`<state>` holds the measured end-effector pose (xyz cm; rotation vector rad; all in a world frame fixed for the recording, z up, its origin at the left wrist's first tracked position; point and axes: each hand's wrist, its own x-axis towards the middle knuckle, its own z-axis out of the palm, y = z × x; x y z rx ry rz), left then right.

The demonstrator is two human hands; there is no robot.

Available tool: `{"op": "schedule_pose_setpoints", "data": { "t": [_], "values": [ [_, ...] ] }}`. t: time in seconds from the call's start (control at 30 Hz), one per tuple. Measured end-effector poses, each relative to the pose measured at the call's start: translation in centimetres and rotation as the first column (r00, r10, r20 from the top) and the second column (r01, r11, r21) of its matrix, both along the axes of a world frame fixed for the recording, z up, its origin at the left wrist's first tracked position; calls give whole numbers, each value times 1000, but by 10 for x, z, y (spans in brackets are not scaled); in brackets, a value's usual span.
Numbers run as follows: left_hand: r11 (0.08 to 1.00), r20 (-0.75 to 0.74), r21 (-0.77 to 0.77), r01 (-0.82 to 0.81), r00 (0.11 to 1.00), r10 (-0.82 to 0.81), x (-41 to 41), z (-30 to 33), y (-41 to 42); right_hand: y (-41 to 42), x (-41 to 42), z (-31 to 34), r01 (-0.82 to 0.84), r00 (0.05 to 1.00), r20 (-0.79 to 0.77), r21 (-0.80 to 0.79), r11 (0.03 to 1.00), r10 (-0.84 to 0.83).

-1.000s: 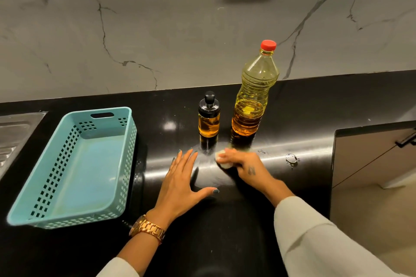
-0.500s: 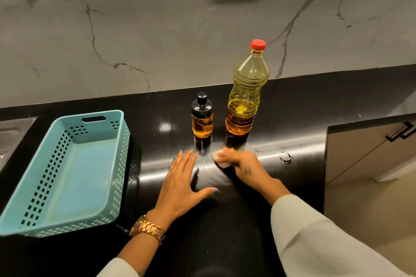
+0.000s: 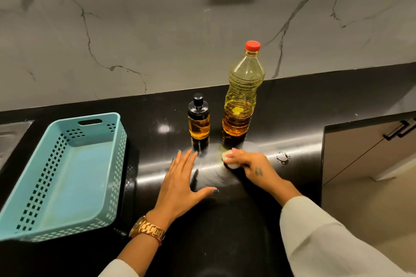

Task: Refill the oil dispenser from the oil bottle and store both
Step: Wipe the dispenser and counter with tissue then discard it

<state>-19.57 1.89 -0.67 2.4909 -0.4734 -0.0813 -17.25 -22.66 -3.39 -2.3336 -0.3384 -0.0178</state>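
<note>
Oil bottle (image 3: 243, 96) was my landmark: it stood upright on the black counter (image 3: 292, 119), red cap on, partly filled with yellow oil, close to the marble backsplash. Just to its left I saw the oil dispenser (image 3: 199, 118), a small glass jar with a black top, upright, amber oil inside, not touching the bottle. Well to the left of the bottle sat a turquoise perforated basket (image 3: 65, 177) with nothing visible in it, and beyond that the edge of a steel sink (image 3: 11, 132). In front of the bottle, my right hand (image 3: 252, 164) had its grip curled on a small white wad, tissue or cloth I could not tell (image 3: 229, 159), pressing it to the counter on a smeared patch near the bottle's base. My left hand (image 3: 180, 184) lay flat on the counter in front of the dispenser, fingers straight and spread, holding nothing, a gold watch (image 3: 147, 229) on the wrist. To the bottle's right and nearer me, a small ring-like glint (image 3: 282, 157) lay on the counter.
</note>
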Motion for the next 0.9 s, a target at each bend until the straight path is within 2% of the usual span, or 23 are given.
{"op": "schedule_pose_setpoints", "data": {
  "t": [0.1,0.23,0.33,0.4,0.47,0.57,0.7,0.8,0.9],
  "values": [
    [1000,0,4,-6,1000,6,0,2,-2,-26,-36,1,-83,997,11,42,996,82],
    [1000,-1,11,5,1000,-5,0,1,-2,-58,-21,10,105,994,0,-10,994,-105],
    [1000,10,8,4,1000,-4,0,1,-5,-42,8,11,180,984,-10,1,984,-180],
    [1000,1,0,12,1000,-12,-1,4,-8,-23,10,8,158,987,-27,21,987,-158],
    [1000,-6,1,17,1000,-17,-1,6,-10,-15,-7,2,57,998,5,29,998,-57],
    [1000,3,6,11,1000,-11,-1,6,-9,-33,-38,-2,-11,1000,29,40,999,10],
    [1000,9,16,22,1000,-22,0,3,-6,-59,-30,7,119,992,39,5,993,-120],
    [999,15,16,28,999,-29,1,1,-6,-46,-2,10,234,971,36,29,972,-235],
    [999,12,17,36,999,-36,1,2,-8,-22,6,9,215,976,29,42,976,-217]
  ]
}}
